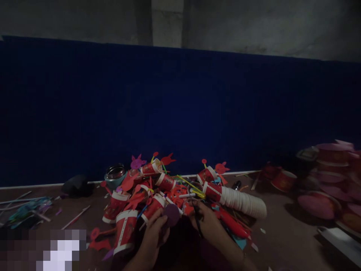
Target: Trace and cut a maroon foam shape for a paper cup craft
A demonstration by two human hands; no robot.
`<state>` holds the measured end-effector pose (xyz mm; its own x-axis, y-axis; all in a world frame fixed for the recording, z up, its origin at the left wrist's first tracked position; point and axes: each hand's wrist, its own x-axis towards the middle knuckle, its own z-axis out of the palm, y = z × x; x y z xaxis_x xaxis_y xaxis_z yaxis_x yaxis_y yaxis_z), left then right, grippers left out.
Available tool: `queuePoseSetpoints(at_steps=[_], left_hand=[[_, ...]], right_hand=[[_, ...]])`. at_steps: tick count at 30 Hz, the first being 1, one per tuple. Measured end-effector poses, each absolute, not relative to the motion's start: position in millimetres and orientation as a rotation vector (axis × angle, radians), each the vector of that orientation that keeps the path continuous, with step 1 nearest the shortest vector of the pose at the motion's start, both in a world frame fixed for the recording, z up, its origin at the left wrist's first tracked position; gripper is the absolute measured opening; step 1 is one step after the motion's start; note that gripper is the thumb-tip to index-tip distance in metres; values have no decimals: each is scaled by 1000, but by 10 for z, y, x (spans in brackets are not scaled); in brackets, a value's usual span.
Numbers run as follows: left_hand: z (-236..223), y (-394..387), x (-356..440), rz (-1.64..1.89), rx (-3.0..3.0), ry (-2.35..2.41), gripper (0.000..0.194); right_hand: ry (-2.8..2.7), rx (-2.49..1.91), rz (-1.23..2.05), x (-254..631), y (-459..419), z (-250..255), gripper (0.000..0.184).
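2 bare hands meet low in front of a crowded table [275, 233], and from where I stand the light is poor. The left hand [156, 227] pinches a purple disc [171, 215] near its edge between thumb and fingers, leaving most of its face free, just in front of the heap. The right hand [207, 222] has its fingers curled round a dark tool [198, 222], perhaps scissors; I can't make out whether any blades are spread.

To handle the disc well, I'd hold it lightly by the rim, flat and unbent, and turn it with the left fingers while the tool stays steady. Elbow room looks tight, so I'd lift both hands a little clear of the pile to spare the finished-looking pieces.

As for containers, 1 long nested stack of paper cups [244, 202] lies on its side beyond the right hand, with a red cup [211, 191] at its end. More red cups lie about the heap; 1 near the back [153, 166] shows a pale, open mouth. Behind them, a teal container [115, 180] stands open, its inside too dark to read. Far right, red tubs [334, 155] are piled up, blurred, among pink discs [317, 206].
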<state>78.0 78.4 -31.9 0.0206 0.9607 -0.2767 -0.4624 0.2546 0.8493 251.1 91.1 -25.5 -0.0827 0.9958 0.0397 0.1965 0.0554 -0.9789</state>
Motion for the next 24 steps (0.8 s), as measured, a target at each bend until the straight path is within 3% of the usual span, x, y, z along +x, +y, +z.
queuePoseSetpoints(at_steps=[10,17,24], left_hand=[[-342,754,784,1233,645,938,15],[-305,713,799,1193,527,915,27],[-251,673,802,1137,555,1031,25]], right_hand=[[-1765,-1492,1215,2579,823,-77,16],[-1907,-1604,655,2554,843,-186,52],[-1979,-1549,502,2530,853,-400,61]])
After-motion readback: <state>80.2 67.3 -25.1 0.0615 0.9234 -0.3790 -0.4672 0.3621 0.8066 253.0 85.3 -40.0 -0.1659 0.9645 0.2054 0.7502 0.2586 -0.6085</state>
